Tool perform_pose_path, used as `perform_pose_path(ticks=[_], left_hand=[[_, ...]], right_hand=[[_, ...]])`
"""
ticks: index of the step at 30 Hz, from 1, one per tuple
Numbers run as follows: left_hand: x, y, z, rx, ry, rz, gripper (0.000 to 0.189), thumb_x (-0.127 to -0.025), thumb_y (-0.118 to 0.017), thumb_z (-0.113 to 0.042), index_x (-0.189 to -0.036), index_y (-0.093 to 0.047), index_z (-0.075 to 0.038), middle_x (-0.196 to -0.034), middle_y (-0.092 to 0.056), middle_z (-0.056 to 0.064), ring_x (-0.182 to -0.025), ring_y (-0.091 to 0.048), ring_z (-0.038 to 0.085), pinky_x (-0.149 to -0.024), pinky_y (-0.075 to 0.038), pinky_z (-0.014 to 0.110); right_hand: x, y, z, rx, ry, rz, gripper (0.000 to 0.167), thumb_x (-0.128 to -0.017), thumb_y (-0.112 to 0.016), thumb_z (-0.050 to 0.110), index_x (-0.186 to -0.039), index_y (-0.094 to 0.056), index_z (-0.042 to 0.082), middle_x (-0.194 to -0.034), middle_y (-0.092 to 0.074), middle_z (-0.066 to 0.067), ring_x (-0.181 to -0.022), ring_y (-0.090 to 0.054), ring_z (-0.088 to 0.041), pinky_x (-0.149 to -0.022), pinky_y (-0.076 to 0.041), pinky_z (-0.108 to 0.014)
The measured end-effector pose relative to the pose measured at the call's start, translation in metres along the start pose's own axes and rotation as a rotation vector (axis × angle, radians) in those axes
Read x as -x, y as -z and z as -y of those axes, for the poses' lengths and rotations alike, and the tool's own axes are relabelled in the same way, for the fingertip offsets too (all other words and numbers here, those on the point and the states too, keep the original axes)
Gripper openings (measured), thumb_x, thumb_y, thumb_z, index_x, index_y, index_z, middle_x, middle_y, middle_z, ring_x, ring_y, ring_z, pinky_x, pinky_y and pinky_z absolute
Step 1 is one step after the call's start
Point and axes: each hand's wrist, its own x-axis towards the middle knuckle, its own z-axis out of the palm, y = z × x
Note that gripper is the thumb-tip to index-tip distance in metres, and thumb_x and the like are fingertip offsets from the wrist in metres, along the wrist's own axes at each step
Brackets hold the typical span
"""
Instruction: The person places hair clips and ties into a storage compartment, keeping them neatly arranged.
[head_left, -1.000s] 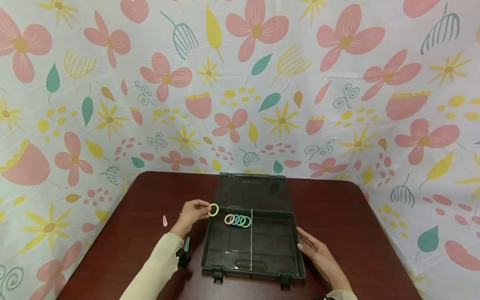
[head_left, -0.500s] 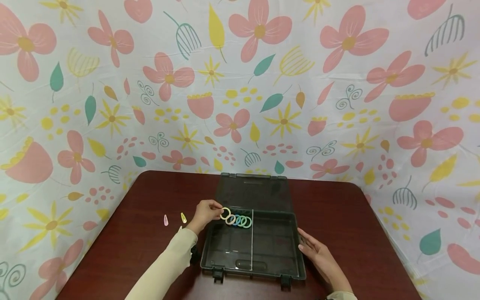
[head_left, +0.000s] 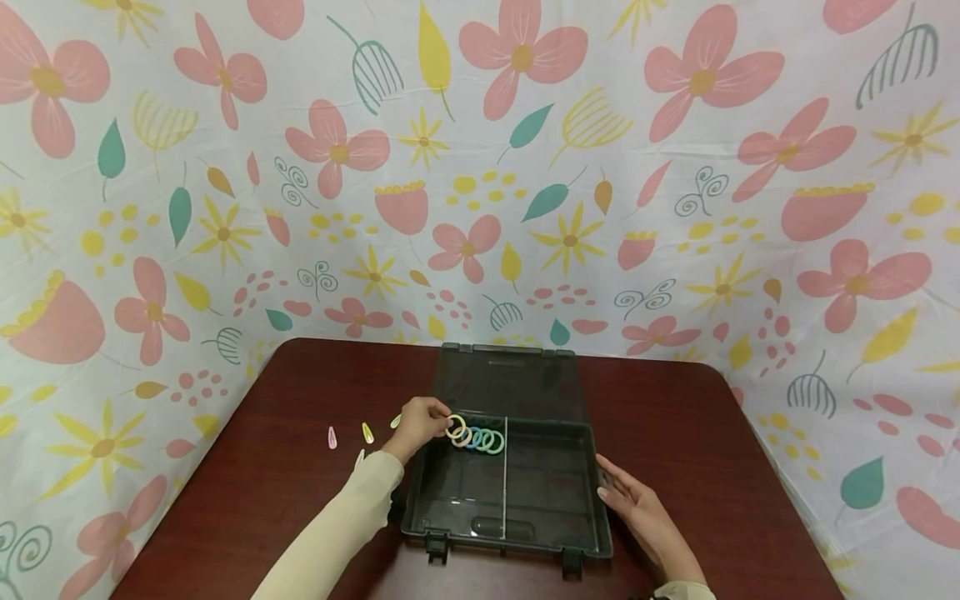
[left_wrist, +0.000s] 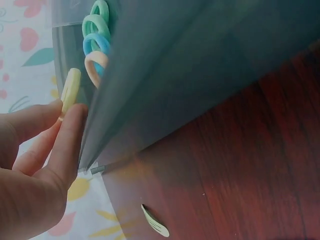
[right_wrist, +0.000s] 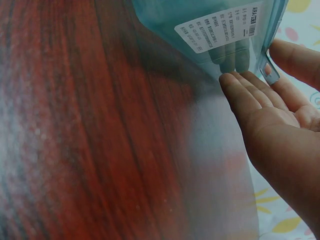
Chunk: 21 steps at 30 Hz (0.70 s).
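Five rings show: a yellow ring (left_wrist: 71, 92) in the left hand (head_left: 420, 427), plus a peach ring (left_wrist: 89, 67), a blue ring (left_wrist: 87, 45) and two green rings (left_wrist: 94, 18) overlapping in a row. That row lies in the back of the left compartment of one dark see-through box (head_left: 555, 475) — one divider (head_left: 505, 492), two compartments, two front latches (head_left: 437, 547). On the counter (head_left: 660, 417), left of the box, are three clips: a pink clip (head_left: 332, 437), a yellow clip (head_left: 367, 432) and a pale green clip (left_wrist: 156, 222).

The left arm reaches in from the near left; its fingers pinch the yellow ring at the compartment's back-left corner, just beside the peach one. The right hand (head_left: 637, 508) lies along the box's right side — fingers fairly straight, touching the wall.
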Motion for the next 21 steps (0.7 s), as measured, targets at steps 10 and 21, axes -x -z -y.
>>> perform_pose_path(ticks=[10,21], left_hand=[[-0.0021,-0.0016,-0.0020,-0.171,-0.083,-0.018,0.005,-0.082,-0.072,0.004,-0.086,-0.071,0.003,-0.073,-0.067,0.009,-0.060,-0.065,0.017,-0.053,-0.056,0.028],[-0.0012,-0.0050,-0.0004,-0.315,-0.124,-0.045,0.006,-0.080,-0.073,0.004,-0.085,-0.071,0.001,-0.079,-0.067,0.010,-0.069,-0.063,0.021,-0.055,-0.053,0.028]], right_hand=[[0.0005,-0.0002,0.0027,0.017,0.012,0.008,0.063,-0.098,-0.057,0.022,-0.153,-0.027,0.014,-0.159,-0.014,-0.012,-0.144,-0.018,-0.030,-0.112,-0.030,-0.048],[0.0016,-0.0009,0.0025,0.039,0.028,0.021,0.064,-0.099,-0.056,0.022,-0.153,-0.025,0.013,-0.159,-0.012,-0.013,-0.144,-0.017,-0.031,-0.111,-0.034,-0.043]])
